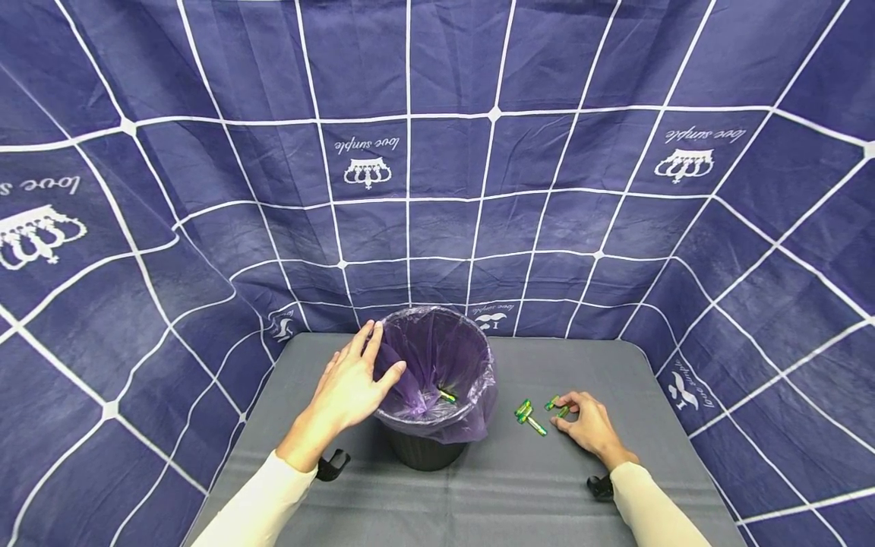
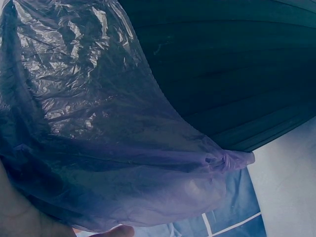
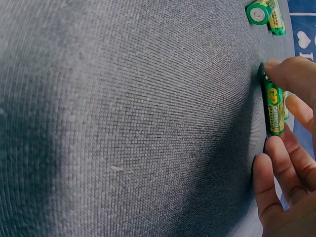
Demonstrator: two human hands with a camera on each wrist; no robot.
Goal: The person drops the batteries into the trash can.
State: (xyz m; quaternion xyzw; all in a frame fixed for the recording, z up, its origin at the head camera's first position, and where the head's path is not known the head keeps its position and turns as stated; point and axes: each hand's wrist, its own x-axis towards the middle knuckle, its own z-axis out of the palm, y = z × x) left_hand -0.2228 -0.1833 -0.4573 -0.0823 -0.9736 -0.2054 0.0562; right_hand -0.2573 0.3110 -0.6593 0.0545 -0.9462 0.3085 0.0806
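Observation:
A black bin point(image 1: 425, 454) lined with a purple plastic bag point(image 1: 481, 414) stands on the grey table, and a green battery point(image 1: 447, 396) lies inside it. My left hand point(image 1: 350, 387) rests at the bin's left rim, fingers extended and thumb reaching over the opening. To the right of the bin, my right hand point(image 1: 589, 425) is low at the tabletop. Its thumb and fingertips pinch a green GP battery point(image 3: 274, 106) end to end in the right wrist view. Another battery point(image 1: 551, 403) lies right by those fingers, partly hidden in the right wrist view.
Several green batteries point(image 1: 523, 411) lie in a small group between the bin and my right hand. Blue cloth point(image 1: 437, 228) with white grid lines rises behind and at both sides of the grey table point(image 1: 519, 501). Black straps point(image 1: 333, 465) sit around both wrists.

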